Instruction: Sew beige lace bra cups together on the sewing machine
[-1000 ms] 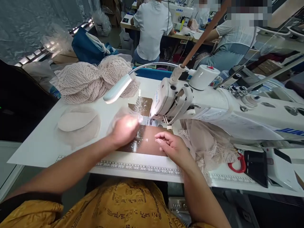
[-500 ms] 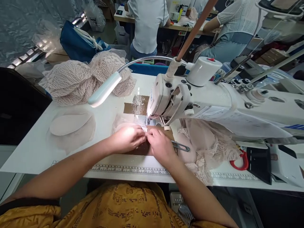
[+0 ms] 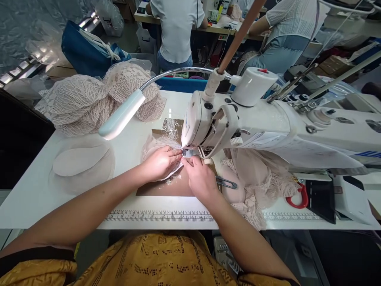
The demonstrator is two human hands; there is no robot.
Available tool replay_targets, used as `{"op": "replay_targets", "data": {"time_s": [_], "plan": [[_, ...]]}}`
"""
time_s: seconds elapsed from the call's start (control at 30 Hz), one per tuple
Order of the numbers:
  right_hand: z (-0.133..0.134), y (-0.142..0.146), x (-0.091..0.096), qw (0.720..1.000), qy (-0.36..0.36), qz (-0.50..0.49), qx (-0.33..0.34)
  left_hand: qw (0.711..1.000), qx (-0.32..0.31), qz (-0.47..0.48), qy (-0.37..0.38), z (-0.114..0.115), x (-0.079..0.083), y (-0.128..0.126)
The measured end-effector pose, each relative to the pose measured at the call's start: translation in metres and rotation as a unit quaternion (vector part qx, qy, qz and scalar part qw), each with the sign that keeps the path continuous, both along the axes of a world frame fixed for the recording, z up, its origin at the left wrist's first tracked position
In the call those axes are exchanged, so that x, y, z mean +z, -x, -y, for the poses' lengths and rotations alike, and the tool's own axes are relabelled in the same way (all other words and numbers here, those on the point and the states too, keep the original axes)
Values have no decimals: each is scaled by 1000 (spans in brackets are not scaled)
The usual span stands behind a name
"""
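My left hand [image 3: 160,162] rests on a pale lace cup piece [image 3: 154,146], fingers curled and pinching its edge close to the needle of the white sewing machine [image 3: 208,123]. My right hand [image 3: 200,174] meets it from the right, fingers pinched on the same lace edge right under the machine's head. A metal thread snip [image 3: 226,183] lies just right of my right hand. The lace sits on a shiny brown plate [image 3: 166,187] set in the table.
A heap of lace cups [image 3: 89,99] lies at the back left, with flat oval pads [image 3: 80,159] in front of it. A gooseneck lamp [image 3: 119,117] hangs over the table. More lace [image 3: 262,178], red-handled scissors [image 3: 297,198] and a black phone [image 3: 323,200] sit at the right. Other people sit at machines behind.
Both hands came together from apart and moved up to the needle, carrying the lace piece under the machine's head. The camera tilted down slightly.
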State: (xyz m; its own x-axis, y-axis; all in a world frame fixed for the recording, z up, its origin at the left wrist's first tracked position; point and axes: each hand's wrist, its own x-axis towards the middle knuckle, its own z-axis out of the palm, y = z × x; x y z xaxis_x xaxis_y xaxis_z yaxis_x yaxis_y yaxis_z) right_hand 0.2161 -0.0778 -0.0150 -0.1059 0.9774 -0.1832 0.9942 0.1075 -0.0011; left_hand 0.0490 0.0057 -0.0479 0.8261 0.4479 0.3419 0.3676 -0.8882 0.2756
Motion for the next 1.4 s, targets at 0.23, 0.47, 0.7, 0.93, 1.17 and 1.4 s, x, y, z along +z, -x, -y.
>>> {"op": "replay_targets", "data": {"time_s": [0.23, 0.47, 0.7, 0.93, 1.17, 1.4], "plan": [[0, -1, -3, 1000, -9, -22, 9, 1000, 7, -1, 19, -5, 1, 2], [5, -5, -10, 997, -59, -51, 29, 997, 57, -39, 35, -6, 7, 0], [6, -9, -15, 993, -84, -75, 35, 991, 110, -69, 33, -3, 5, 0], [8, -15, -26, 973, -159, -157, 56, 982, 121, -103, 98, 2, 20, 12], [11, -17, -25, 939, -197, -251, 125, 950, -110, 5, 291, 32, 50, 48], [12, -16, -25, 944, -152, -221, 190, 937, 192, 7, 290, 13, 49, 42]]}}
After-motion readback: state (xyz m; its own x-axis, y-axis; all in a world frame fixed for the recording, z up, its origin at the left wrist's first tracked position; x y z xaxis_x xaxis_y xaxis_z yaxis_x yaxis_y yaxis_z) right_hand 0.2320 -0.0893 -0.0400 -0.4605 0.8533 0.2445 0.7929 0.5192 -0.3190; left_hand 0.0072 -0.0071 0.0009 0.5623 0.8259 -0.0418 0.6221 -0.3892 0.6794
